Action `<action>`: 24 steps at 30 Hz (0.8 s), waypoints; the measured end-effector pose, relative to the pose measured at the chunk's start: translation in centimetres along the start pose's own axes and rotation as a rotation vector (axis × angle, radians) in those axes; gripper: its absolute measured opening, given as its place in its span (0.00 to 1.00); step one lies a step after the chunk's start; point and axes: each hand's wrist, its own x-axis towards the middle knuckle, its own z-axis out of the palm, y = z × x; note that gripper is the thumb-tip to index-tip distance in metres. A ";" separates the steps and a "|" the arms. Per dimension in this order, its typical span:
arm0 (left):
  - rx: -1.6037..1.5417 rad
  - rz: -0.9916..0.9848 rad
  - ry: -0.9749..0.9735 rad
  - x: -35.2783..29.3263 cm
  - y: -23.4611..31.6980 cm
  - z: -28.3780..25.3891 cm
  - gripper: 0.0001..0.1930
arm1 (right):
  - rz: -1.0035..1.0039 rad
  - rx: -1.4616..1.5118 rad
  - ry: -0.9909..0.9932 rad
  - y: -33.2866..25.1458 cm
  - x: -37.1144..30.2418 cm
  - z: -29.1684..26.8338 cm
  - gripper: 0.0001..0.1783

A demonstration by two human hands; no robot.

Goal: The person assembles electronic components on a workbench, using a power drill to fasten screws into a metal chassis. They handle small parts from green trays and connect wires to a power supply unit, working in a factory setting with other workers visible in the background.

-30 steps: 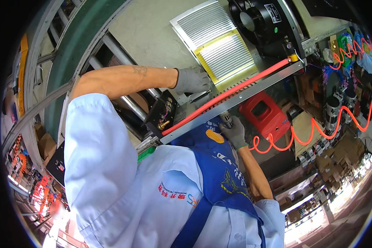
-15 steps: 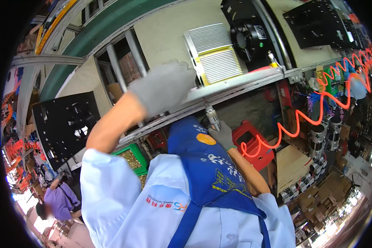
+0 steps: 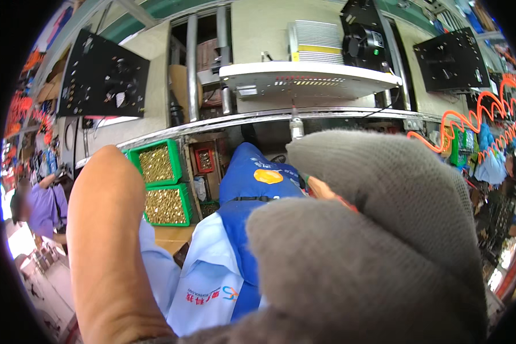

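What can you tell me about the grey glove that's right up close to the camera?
The grey glove is a knitted fabric one, worn on a hand raised close to the lens, filling the lower right of the view. Two thick rounded fingers show, blurred by nearness. A bare forearm rises at lower left. It holds nothing visible.

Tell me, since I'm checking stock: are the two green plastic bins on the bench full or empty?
Full. Both green plastic bins are heaped nearly to their rims with small brass-coloured metal parts; no bare bottom shows.
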 end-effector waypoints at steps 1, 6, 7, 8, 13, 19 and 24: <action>0.002 0.013 -0.004 0.0 0.1 0.4 0.07 | -0.010 -0.085 0.002 0.2 0.3 -0.5 0.22; 0.006 -0.026 0.018 -1.4 1.0 1.6 0.08 | -0.178 -0.141 0.003 3.2 0.2 -1.1 0.21; 0.001 -0.036 0.029 -1.8 0.8 1.9 0.08 | -0.199 -0.160 0.004 4.0 0.1 -1.2 0.20; -0.003 -0.047 0.041 -2.3 0.6 2.1 0.08 | -0.223 -0.183 0.001 4.8 0.2 -1.0 0.20; -0.094 -0.116 0.114 -5.8 -2.4 3.8 0.09 | -0.613 -0.376 -0.038 11.9 3.9 -1.5 0.19; -0.328 -1.101 -0.025 -21.2 -6.6 9.6 0.13 | -0.377 -0.311 0.009 10.3 0.1 -1.6 0.21; -0.313 -1.887 -0.292 -45.3 -7.0 26.4 0.14 | -0.322 -0.390 -0.002 7.6 -2.0 -2.2 0.20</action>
